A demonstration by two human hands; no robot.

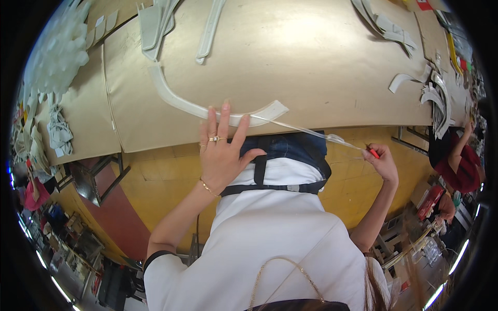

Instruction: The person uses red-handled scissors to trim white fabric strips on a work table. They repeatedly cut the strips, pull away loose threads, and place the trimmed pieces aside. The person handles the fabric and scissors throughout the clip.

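Left hand (222,155) lies flat, fingers spread, pinning the strip (207,111) to the counter (311,67); right hand (383,161), closed on a red tool (373,152), should pull the film (306,129) evenly.

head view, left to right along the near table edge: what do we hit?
Crumpled pale fabric scraps → curved white strip → left hand pressing on the strip → thin clear strand running off the strip's end → right hand gripping a red-handled tool → another person's red sleeve.
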